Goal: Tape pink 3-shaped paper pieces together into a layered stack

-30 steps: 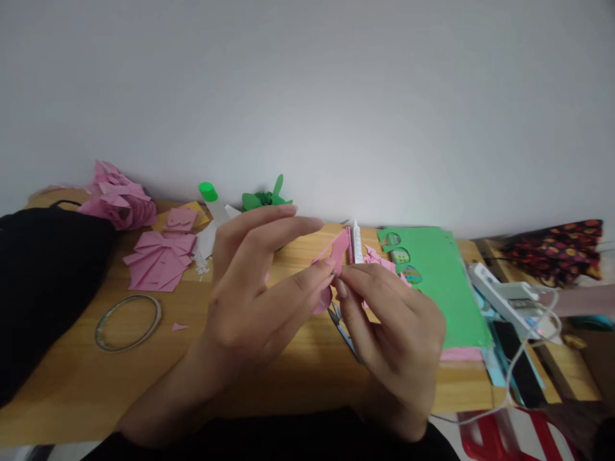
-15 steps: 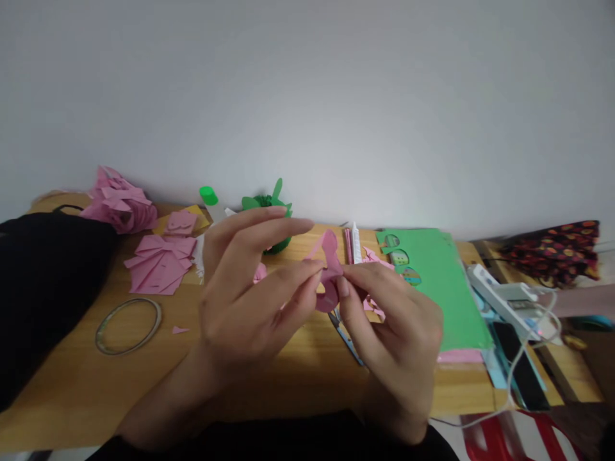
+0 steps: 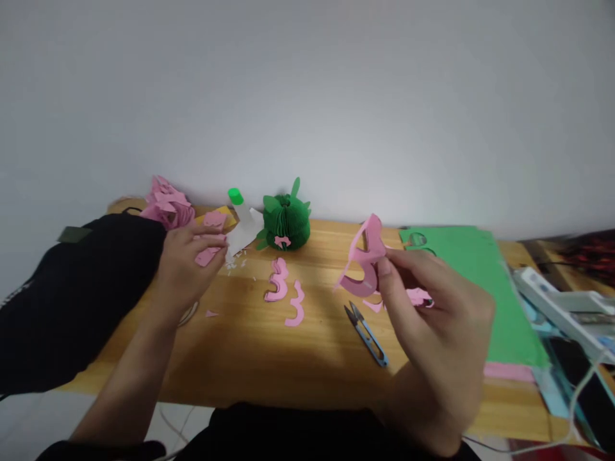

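My right hand (image 3: 432, 314) pinches a curved pink paper cutout (image 3: 368, 256) between thumb and forefinger, raised over the table. Away to the left, my left hand (image 3: 189, 259) has its fingers apart, over some pink paper pieces (image 3: 206, 256); nothing shows in its grip. Between the hands lie a small stack of pink 3-shaped cutouts (image 3: 277, 282) and a single similar piece (image 3: 296, 306). Blue thread snips (image 3: 369, 336) rest below the held cutout. Behind the cutouts stands a green pleated paper ball (image 3: 287, 221) with leaf shapes and a small pink bow shape.
A green-capped glue tube (image 3: 240, 205) stands by white paper. Crumpled pink paper (image 3: 166, 202) and a black bag (image 3: 86, 288) are on the left. Green sheets (image 3: 490, 288), a white power strip (image 3: 562, 314) and a phone (image 3: 583, 384) lie on the right.
My hands have parted: the left has let go of the pink paper and moved left, and the right has kept it. The view has shifted left, and the cutouts on the table now show.
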The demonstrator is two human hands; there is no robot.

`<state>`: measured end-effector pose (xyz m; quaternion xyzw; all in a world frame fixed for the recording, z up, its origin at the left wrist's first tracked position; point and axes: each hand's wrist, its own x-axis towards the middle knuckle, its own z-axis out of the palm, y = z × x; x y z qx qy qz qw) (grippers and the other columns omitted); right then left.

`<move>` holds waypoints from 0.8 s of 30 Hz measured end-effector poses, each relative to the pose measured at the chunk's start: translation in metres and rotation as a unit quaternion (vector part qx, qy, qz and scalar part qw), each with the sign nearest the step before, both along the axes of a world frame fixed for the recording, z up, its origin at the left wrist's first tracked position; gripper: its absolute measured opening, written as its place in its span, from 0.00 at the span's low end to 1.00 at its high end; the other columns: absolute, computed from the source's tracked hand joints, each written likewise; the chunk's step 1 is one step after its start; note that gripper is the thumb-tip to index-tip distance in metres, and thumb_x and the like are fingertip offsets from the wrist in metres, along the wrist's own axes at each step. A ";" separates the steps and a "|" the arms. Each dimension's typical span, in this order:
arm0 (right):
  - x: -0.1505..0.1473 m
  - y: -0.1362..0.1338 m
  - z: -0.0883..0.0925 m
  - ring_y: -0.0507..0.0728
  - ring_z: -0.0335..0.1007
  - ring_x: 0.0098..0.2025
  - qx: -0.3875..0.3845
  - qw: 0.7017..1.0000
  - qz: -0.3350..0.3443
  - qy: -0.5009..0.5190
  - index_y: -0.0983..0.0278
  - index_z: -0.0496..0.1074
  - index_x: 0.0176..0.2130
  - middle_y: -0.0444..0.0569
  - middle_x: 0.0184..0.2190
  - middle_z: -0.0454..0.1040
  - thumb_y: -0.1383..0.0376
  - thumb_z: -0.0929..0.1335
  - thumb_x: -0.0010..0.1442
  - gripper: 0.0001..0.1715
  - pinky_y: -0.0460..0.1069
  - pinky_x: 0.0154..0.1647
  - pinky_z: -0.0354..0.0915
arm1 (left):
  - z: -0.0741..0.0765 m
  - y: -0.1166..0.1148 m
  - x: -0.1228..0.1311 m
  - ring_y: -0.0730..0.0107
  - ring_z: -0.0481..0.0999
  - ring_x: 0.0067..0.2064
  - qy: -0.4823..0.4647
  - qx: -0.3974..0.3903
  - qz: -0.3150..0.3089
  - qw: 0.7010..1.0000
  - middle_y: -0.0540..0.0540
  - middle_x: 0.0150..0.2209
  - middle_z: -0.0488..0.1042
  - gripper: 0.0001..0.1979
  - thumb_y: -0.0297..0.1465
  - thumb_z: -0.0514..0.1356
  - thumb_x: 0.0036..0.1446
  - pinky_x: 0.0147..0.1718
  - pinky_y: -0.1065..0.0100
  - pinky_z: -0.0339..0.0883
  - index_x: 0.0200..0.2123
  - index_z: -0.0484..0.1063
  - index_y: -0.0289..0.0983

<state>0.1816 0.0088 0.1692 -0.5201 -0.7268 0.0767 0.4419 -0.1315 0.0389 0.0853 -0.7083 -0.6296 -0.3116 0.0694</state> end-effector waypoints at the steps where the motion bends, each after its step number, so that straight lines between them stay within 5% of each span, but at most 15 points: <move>1: 0.000 0.000 0.000 0.49 0.69 0.25 -0.003 1.000 0.001 0.001 0.64 0.75 0.35 0.42 0.27 0.76 0.68 0.68 0.64 0.05 0.44 0.26 0.63 | -0.006 -0.001 -0.003 0.55 0.77 0.47 0.007 -0.024 0.004 1.000 0.43 0.41 0.80 0.08 0.30 0.58 0.60 0.49 0.50 0.67 0.30 0.75 0.38; 6: -0.003 0.001 -0.003 0.49 0.70 0.25 -0.011 1.000 0.014 -0.001 0.64 0.76 0.35 0.42 0.26 0.76 0.67 0.68 0.64 0.06 0.44 0.26 0.63 | -0.023 0.002 -0.007 0.57 0.77 0.46 0.029 -0.064 -0.005 0.998 0.46 0.38 0.80 0.09 0.30 0.59 0.60 0.48 0.53 0.67 0.28 0.76 0.38; 16: -0.003 0.005 -0.007 0.48 0.69 0.24 -0.018 1.000 0.019 -0.005 0.64 0.76 0.35 0.41 0.25 0.76 0.68 0.68 0.63 0.06 0.45 0.26 0.62 | -0.017 0.013 -0.009 0.57 0.74 0.42 0.041 -0.033 -0.034 0.998 0.47 0.34 0.78 0.10 0.34 0.64 0.57 0.47 0.53 0.68 0.25 0.75 0.38; 21: -0.005 0.010 -0.011 0.49 0.71 0.25 -0.060 0.996 0.041 0.048 0.64 0.76 0.34 0.42 0.26 0.77 0.69 0.68 0.61 0.06 0.44 0.25 0.63 | 0.021 -0.001 0.030 0.61 0.75 0.42 0.001 0.036 -0.076 0.996 0.49 0.37 0.78 0.05 0.34 0.61 0.60 0.45 0.57 0.69 0.36 0.76 0.41; 24: -0.008 0.012 -0.014 0.49 0.72 0.24 -0.106 0.984 0.059 0.130 0.63 0.77 0.33 0.42 0.25 0.78 0.68 0.68 0.62 0.07 0.43 0.24 0.65 | 0.055 -0.027 0.074 0.62 0.75 0.48 -0.089 0.055 -0.179 0.978 0.47 0.46 0.75 0.09 0.30 0.61 0.60 0.49 0.59 0.69 0.45 0.73 0.43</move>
